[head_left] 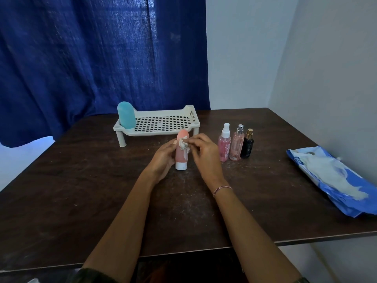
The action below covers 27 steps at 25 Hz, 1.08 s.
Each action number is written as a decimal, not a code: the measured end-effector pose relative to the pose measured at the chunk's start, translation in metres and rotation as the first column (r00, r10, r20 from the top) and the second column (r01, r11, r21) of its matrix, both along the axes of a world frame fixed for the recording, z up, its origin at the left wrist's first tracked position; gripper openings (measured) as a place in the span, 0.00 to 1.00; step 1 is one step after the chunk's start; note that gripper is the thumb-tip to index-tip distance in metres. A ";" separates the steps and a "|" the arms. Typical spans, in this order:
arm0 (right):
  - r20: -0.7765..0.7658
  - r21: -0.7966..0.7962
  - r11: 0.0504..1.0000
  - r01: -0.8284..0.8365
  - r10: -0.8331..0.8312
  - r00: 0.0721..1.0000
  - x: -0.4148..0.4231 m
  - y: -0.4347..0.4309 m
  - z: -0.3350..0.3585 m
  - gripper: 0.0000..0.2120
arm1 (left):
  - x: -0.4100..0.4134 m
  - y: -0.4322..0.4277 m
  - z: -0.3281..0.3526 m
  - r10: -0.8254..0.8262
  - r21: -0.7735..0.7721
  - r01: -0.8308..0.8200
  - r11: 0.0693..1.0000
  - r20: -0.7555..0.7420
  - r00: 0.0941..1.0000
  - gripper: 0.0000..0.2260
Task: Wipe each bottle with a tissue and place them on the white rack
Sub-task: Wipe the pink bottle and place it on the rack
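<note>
Your left hand [163, 158] grips and half hides the pink white-capped plastic tube [181, 160] before the white perforated rack [155, 132] holding one turquoise bottle [126, 116], your right hand [204, 154] pinches a crumpled white tissue [183, 145] against that tube, three spray bottles [236, 144] nearby

Pink bottle [180, 156] upright, tissue [183, 144] against it

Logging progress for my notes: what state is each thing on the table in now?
Coral bottle: upright, cap down, held by left hand.
Tissue: crumpled, pinched by right hand against that bottle.
Blue bottle: standing on white rack, left end.
Short pink spray bottle, tall pink spray bottle, black spray bottle: upright on table.
Tissue pack: lying open on table.
</note>
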State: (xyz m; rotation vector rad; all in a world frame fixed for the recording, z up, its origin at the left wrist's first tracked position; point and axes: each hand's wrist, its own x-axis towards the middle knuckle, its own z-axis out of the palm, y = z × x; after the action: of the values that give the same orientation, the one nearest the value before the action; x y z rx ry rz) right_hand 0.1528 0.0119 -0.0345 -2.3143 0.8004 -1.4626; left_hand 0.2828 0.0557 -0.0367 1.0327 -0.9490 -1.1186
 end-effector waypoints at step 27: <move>-0.137 -0.027 0.996 -0.085 0.081 0.987 0.021 0.017 -0.007 0.09 | 0.023 -0.003 -0.001 0.110 0.018 -0.111 0.994 -0.342 0.933 0.21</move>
State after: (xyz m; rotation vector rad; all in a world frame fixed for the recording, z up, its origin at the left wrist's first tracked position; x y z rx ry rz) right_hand 0.1740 0.0294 -0.0410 -2.4621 0.7104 -1.3040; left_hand 0.3053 0.0529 -0.0372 0.8427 -0.6059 -1.1566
